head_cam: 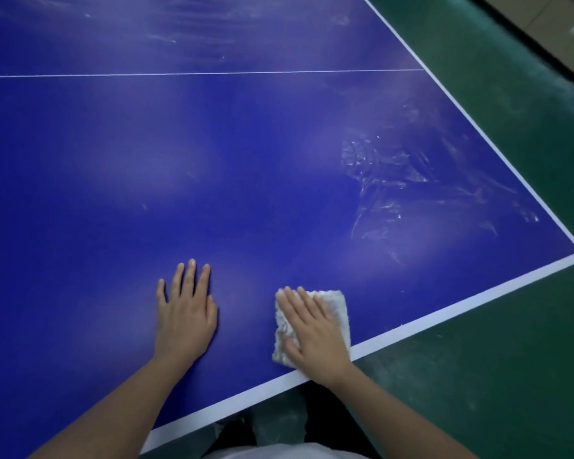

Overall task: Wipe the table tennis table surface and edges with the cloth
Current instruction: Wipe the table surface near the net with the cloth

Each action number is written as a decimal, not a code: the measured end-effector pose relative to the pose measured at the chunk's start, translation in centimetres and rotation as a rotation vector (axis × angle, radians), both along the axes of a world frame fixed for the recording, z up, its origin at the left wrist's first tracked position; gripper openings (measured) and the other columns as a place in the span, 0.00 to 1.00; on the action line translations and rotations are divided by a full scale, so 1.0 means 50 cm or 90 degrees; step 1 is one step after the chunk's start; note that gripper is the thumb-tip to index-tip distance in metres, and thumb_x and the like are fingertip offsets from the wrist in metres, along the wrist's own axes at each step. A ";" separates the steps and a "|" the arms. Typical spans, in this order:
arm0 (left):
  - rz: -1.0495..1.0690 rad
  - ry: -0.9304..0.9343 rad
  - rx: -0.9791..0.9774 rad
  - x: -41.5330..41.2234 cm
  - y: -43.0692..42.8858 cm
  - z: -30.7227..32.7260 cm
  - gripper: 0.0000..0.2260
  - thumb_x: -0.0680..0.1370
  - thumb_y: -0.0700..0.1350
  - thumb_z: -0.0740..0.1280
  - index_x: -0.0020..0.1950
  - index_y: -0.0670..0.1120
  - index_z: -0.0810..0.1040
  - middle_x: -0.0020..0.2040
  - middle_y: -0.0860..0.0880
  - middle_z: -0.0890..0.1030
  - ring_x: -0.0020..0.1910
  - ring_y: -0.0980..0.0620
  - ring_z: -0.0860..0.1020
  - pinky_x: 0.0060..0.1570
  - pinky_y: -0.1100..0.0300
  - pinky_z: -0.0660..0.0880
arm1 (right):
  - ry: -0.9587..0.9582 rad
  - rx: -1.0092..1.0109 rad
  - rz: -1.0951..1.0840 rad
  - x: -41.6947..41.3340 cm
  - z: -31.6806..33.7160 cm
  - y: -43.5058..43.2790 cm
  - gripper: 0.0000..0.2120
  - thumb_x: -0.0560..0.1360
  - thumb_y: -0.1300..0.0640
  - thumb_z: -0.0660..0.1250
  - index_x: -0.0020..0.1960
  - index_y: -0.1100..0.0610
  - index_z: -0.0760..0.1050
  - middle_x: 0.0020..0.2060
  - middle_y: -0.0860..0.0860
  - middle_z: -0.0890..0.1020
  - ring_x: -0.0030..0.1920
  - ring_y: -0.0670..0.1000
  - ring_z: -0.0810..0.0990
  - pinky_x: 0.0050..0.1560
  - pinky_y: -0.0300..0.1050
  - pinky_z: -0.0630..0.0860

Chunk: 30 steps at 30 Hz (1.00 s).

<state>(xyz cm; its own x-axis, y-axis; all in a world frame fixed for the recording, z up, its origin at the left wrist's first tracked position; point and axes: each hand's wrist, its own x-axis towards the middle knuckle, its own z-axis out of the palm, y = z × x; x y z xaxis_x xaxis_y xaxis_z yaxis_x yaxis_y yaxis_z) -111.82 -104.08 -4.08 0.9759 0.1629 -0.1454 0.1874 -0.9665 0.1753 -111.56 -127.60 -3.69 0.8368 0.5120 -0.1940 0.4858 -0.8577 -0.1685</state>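
**Cloth pressed flat near the table's near edge, smears waiting to the right**

The right hand [314, 329] lies flat with straight fingers on a folded white cloth [332, 306], pressing it onto the blue table tennis table [246, 160] just inside the white border line [444, 313] at the near edge. The cloth shows beyond the fingertips and along both sides of the palm. Just to its left, the left hand [188, 313] rests palm down on the bare blue surface, fingers released and spread, holding nothing; it looks like a brace.

Farther out, whitish smears [395, 180] streak the surface toward the right corner, and fainter ones sit on the far half beyond the thin white centre line [196, 74]. Green floor [511, 359] surrounds the table.

Likely risks: since the cloth is only pressed and not gripped, a fast stroke could let it bunch or slip out from under the palm. A pass toward the near edge could carry it off onto the floor. A dirty cloth might simply spread the smears.

No brand, label or writing can be read anywhere.
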 end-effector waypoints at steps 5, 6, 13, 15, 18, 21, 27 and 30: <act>0.011 -0.006 -0.004 -0.002 -0.003 -0.001 0.29 0.76 0.52 0.44 0.72 0.41 0.67 0.72 0.41 0.67 0.73 0.42 0.63 0.68 0.40 0.58 | 0.014 -0.009 0.098 0.030 -0.002 -0.165 0.30 0.74 0.47 0.55 0.76 0.52 0.58 0.74 0.48 0.62 0.74 0.51 0.59 0.71 0.51 0.54; 0.013 -0.007 -0.004 -0.003 -0.004 -0.001 0.29 0.76 0.52 0.44 0.72 0.41 0.67 0.72 0.41 0.67 0.72 0.42 0.63 0.68 0.40 0.58 | 0.006 -0.024 0.081 0.049 0.000 -0.210 0.30 0.74 0.48 0.54 0.75 0.52 0.58 0.74 0.48 0.62 0.74 0.52 0.60 0.70 0.52 0.55; 0.036 0.002 0.008 0.002 -0.013 0.001 0.27 0.76 0.50 0.47 0.71 0.39 0.68 0.71 0.39 0.68 0.71 0.40 0.64 0.68 0.42 0.57 | 0.022 -0.059 -0.179 0.194 0.012 -0.402 0.30 0.75 0.46 0.45 0.76 0.51 0.49 0.74 0.47 0.55 0.75 0.49 0.51 0.74 0.47 0.45; 0.050 0.023 0.019 0.003 -0.014 0.001 0.27 0.76 0.50 0.48 0.71 0.39 0.67 0.71 0.39 0.68 0.71 0.41 0.64 0.71 0.49 0.52 | 0.000 -0.045 -0.171 0.192 0.012 -0.373 0.30 0.74 0.50 0.49 0.75 0.57 0.58 0.72 0.51 0.64 0.73 0.53 0.62 0.71 0.49 0.51; 0.070 0.065 0.041 0.006 -0.019 0.003 0.27 0.76 0.49 0.48 0.72 0.39 0.66 0.71 0.39 0.67 0.71 0.42 0.63 0.72 0.60 0.42 | -0.016 -0.021 0.067 0.164 0.004 -0.290 0.31 0.70 0.49 0.55 0.72 0.57 0.64 0.69 0.52 0.72 0.68 0.55 0.71 0.67 0.51 0.57; 0.112 0.071 0.064 0.020 -0.045 0.004 0.28 0.76 0.49 0.47 0.71 0.38 0.67 0.71 0.38 0.67 0.71 0.39 0.63 0.71 0.47 0.53 | -0.018 0.001 0.356 0.168 -0.017 -0.196 0.34 0.70 0.44 0.56 0.74 0.54 0.60 0.72 0.49 0.67 0.72 0.52 0.64 0.71 0.52 0.56; 0.166 -0.005 0.031 0.138 -0.194 0.026 0.25 0.77 0.48 0.48 0.68 0.37 0.69 0.69 0.36 0.69 0.68 0.36 0.67 0.63 0.38 0.62 | -0.043 0.026 0.458 0.409 -0.009 -0.166 0.30 0.69 0.45 0.51 0.69 0.52 0.68 0.63 0.50 0.76 0.61 0.53 0.75 0.63 0.51 0.69; 0.122 -0.032 0.000 0.224 -0.275 0.030 0.25 0.77 0.48 0.48 0.68 0.37 0.69 0.69 0.37 0.69 0.68 0.38 0.68 0.65 0.40 0.63 | -0.083 0.016 0.222 0.638 0.004 -0.210 0.23 0.70 0.48 0.50 0.61 0.54 0.69 0.50 0.54 0.78 0.47 0.58 0.78 0.51 0.55 0.72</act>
